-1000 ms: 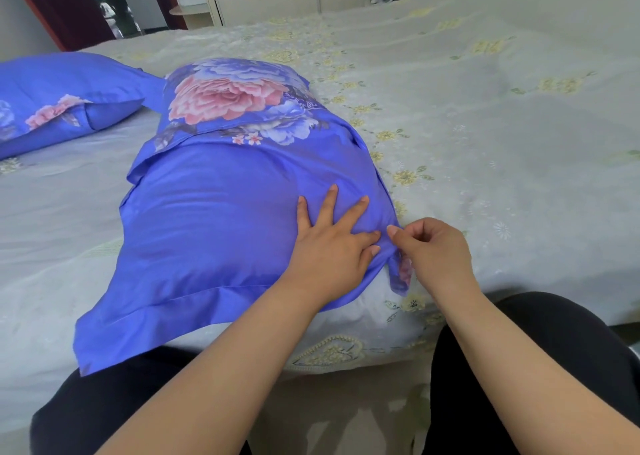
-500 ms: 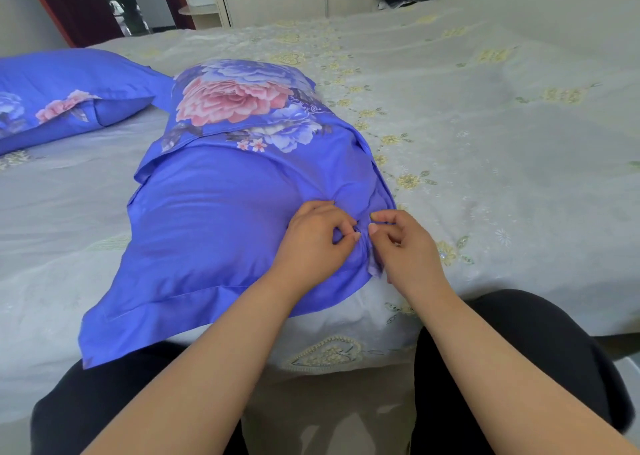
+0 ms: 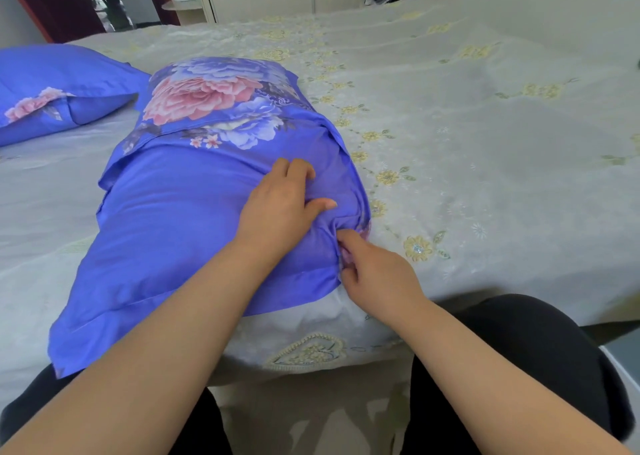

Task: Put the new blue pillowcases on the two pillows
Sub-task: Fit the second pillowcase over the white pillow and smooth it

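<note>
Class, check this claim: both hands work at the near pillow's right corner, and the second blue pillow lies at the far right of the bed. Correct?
Not quite. The head view shows the second pillow at the far left. Both the left hand and right hand do work at the near pillow's right corner.

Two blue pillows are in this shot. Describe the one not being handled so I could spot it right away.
Start from the grey bed with yellow flowers that fills the view. Follow it to its far left edge, where the second pillow lies partly cut off by the frame. Unlike the near pillow under the left hand and right hand, no hand touches it.
</note>
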`<state>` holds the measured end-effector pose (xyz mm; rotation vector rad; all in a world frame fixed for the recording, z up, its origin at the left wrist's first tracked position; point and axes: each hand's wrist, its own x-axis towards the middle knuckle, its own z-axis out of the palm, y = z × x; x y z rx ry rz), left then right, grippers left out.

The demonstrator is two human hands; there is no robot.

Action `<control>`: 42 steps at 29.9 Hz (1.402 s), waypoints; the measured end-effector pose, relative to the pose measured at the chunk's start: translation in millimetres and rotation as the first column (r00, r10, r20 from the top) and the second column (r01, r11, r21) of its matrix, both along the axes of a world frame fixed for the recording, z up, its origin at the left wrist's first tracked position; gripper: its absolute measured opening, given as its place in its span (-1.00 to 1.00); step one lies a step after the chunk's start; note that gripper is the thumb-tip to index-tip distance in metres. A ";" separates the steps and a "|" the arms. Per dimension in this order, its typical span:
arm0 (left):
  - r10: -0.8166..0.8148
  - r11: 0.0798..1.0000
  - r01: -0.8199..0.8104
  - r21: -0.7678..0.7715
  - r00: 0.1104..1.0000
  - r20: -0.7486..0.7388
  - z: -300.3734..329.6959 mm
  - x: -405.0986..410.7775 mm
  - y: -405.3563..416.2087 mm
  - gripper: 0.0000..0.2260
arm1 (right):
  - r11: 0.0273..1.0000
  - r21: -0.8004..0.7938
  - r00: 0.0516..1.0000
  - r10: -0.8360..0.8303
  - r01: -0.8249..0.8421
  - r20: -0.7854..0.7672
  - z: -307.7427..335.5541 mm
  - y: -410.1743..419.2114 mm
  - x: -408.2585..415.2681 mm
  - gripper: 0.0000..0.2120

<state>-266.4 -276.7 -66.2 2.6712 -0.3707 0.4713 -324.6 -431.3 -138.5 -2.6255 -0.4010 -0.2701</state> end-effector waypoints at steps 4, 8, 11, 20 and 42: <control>0.042 0.965 -0.042 0.258 0.999 0.005 15.9 11.8 -4.3 -0.78 | 0.999 -0.035 0.982 0.028 -0.022 0.186 -3.8 0.5 8.2 -0.57; -0.021 0.990 -0.027 0.138 0.941 0.338 36.6 15.2 5.6 -0.82 | 0.992 0.103 0.934 -0.109 0.078 0.341 -1.3 8.6 26.6 -0.65; 0.061 0.979 -0.147 0.140 0.870 0.489 46.5 22.7 26.6 -0.77 | 0.983 0.137 0.910 -0.168 0.125 0.379 11.7 8.3 35.6 -0.63; 0.119 0.993 -0.120 -0.012 0.990 -0.074 6.3 37.1 37.8 -0.81 | 0.903 0.388 0.981 -0.144 0.183 -0.128 25.4 -25.5 10.6 -0.69; 0.144 0.977 -0.139 -0.162 0.989 0.016 33.3 28.0 121.9 -0.78 | 0.811 0.468 0.880 -0.115 0.352 -0.462 50.1 -37.1 31.1 -0.76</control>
